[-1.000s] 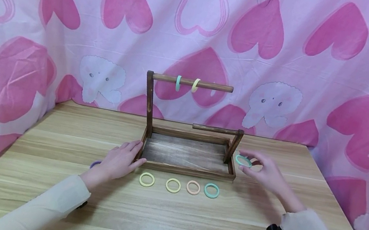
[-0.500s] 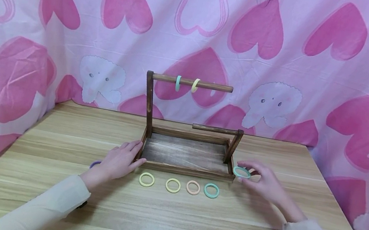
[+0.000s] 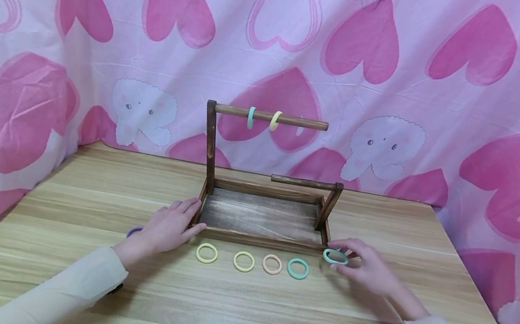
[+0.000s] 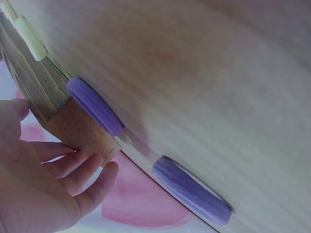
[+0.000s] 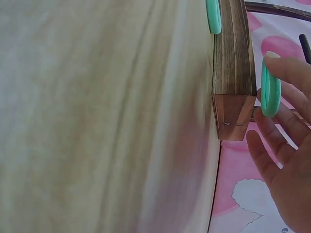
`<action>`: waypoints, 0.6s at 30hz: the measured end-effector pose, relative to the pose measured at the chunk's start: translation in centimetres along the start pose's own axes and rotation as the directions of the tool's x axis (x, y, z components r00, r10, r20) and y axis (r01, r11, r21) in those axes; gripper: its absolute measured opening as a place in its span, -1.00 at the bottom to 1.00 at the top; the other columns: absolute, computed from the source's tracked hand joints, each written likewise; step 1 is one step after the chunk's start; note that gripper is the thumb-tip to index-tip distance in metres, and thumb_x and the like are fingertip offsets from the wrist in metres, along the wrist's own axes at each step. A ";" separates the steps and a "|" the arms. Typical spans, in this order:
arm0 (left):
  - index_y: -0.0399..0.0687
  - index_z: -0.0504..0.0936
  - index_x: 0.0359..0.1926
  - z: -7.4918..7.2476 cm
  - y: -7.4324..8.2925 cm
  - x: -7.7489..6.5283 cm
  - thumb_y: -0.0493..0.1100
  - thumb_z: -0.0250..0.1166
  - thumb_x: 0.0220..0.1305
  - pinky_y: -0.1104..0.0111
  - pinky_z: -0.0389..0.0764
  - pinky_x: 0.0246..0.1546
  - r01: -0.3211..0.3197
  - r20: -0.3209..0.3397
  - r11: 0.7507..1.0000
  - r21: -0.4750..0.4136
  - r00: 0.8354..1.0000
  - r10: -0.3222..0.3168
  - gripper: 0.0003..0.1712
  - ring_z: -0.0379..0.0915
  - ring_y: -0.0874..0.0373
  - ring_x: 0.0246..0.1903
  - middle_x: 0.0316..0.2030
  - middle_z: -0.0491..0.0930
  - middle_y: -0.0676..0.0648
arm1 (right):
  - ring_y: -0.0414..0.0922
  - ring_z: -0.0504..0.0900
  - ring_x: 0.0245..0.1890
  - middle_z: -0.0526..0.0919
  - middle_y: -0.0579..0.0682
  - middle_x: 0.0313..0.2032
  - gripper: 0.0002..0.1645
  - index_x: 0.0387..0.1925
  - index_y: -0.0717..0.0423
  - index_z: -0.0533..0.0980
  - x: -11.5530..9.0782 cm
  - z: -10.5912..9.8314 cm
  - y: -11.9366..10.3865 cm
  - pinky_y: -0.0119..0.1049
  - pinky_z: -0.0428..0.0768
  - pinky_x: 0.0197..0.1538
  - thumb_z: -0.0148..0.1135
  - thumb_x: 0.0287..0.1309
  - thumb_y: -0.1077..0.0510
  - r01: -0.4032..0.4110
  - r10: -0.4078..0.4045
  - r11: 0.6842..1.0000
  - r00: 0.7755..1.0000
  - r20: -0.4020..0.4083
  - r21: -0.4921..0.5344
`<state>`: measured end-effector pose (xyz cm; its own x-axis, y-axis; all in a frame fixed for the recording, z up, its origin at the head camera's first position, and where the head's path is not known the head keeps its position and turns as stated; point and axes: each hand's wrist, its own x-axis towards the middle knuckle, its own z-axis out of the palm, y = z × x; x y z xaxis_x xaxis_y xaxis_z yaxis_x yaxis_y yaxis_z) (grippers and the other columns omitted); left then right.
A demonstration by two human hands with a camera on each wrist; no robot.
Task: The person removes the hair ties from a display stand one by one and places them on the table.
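Note:
My right hand [image 3: 368, 267] pinches a mint green hair tie [image 5: 270, 92] between thumb and fingers, just off the right front corner of a dark wooden stand [image 3: 259, 239]. My left hand [image 3: 166, 228] rests at the stand's left end, fingers extended and loosely spread, holding nothing. On the stand's upper rod [image 3: 305, 122] hang a green hair tie [image 3: 250, 118] and a yellow hair tie [image 3: 274, 121]; no tie hangs on the lower rod [image 3: 303, 182]. In the left wrist view, two purple hair ties [image 4: 95, 107] lie near the left hand, mostly hidden in the head view.
Along the stand's front lie two yellow hair ties [image 3: 205, 262], a peach hair tie [image 3: 270, 273] and another green hair tie [image 3: 296, 277]. They lie flat on the wooden table [image 3: 234, 318]. A pink heart-patterned cloth [image 3: 172, 67] hangs behind and at both sides.
My right hand has come down and toward the table's front with the green hair tie, from beside the stand's right end to its front corner. The left hand stays put.

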<state>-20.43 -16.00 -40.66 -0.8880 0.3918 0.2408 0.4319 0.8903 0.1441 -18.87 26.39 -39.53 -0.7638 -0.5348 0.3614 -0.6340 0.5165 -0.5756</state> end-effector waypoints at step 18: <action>-0.32 0.28 0.18 0.0 0.1 0.1 0.13 0.06 0.21 -0.04 0.33 -0.11 0.008 0.018 1.000 0.005 1.000 -0.008 -0.30 0.20 -0.16 0.07 0.14 0.27 -0.25 | -0.20 0.46 -0.34 0.53 -0.11 -0.25 -0.54 -0.13 0.16 0.51 -1.2 1.0 1.7 -0.35 0.49 -0.34 0.38 -0.20 0.21 0.026 -0.020 0.999 0.991 0.135 -0.044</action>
<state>-20.44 -15.90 -40.65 -0.8940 0.3887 0.2227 0.4241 0.8945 0.1414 -18.90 27.20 -41.65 -0.7275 -0.6306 0.2703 -0.6585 0.5311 -0.5332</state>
